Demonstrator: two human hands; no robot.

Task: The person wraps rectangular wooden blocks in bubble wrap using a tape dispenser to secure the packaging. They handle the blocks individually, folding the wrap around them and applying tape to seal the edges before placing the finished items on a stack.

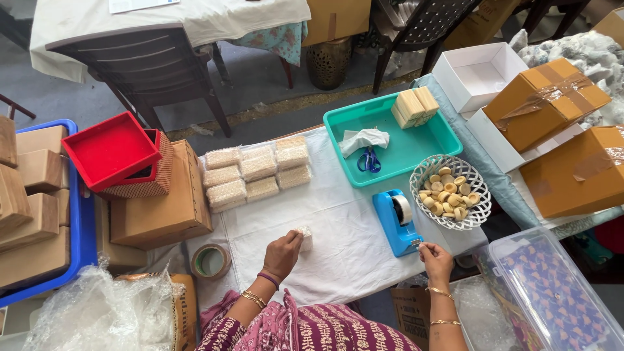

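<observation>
A person's left hand [282,252] closes its fingertips on a small bubble-wrapped packet [305,238] resting on the white-covered worktop [338,221], the packet's long axis apparently running away from the body, though the fingers hide much of it. It lies at the hand's upper right. The right hand [434,258] pinches what seems a strip of tape beside the blue tape dispenser [397,220]. Wrapped packets [255,171] lie in rows beyond, near a teal tray [422,146] and a white basket of round pieces [449,192].
</observation>
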